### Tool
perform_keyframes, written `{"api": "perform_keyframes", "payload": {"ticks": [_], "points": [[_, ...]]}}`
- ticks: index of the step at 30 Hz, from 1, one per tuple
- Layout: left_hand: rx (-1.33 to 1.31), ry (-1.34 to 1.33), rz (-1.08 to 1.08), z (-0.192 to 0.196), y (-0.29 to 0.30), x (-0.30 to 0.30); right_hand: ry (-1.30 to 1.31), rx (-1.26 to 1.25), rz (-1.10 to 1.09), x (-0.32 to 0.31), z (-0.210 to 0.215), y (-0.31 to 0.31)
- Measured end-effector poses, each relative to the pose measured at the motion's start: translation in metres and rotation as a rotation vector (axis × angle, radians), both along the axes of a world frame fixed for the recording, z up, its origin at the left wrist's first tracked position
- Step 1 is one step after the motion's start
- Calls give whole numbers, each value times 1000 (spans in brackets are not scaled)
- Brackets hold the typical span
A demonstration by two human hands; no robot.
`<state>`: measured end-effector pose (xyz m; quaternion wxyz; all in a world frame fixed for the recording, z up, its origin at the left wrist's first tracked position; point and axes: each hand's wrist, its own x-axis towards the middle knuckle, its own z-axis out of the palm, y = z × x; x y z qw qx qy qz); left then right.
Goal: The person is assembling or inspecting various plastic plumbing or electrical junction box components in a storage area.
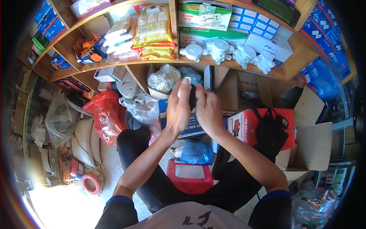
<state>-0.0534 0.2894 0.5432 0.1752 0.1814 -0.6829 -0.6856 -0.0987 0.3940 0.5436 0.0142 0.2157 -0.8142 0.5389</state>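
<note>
Both arms reach forward over my knees, and my hands meet in front of the lower shelf. Fingers of my left hand are closed along one side of a small dark object with a whitish part near its top. Against its other side my right hand is closed too, thumb toward the object. Most of it is hidden by the fingers, so its kind cannot be made out. Just beyond the hands is an open carton with a clear bag of white parts. Beneath them lies a blue printed box.
White round junction boxes line the shelf edge above, beside yellow-packed power strips. A red bag sits at left. To the right are a red box with a black bag on it and an open carton. A red stool stands between my legs.
</note>
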Motion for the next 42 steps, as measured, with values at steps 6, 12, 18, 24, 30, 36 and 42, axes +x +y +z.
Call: {"api": "perform_keyframes", "payload": {"ticks": [6, 12, 18, 24, 30, 36, 42], "points": [[-389, 219, -60, 1, -9, 2, -1012, -471, 211, -3, 24, 12], [-189, 524, -154, 13, -47, 1, -1150, -527, 337, -22, 29, 26], [752, 533, -231, 28, -59, 0, -118, 3, -91, -68, 40, 52], [841, 301, -457, 29, -58, 8, 24, -76, 148, -49, 34, 32], [523, 176, -336, 16, -50, 4, -389, -198, 254, -32, 17, 22], [738, -7, -328, 2, -29, 6, -491, -152, 221, -24, 33, 18], [773, -33, -309, -1, -43, 2, 181, 99, 374, -40, 46, 32]]}}
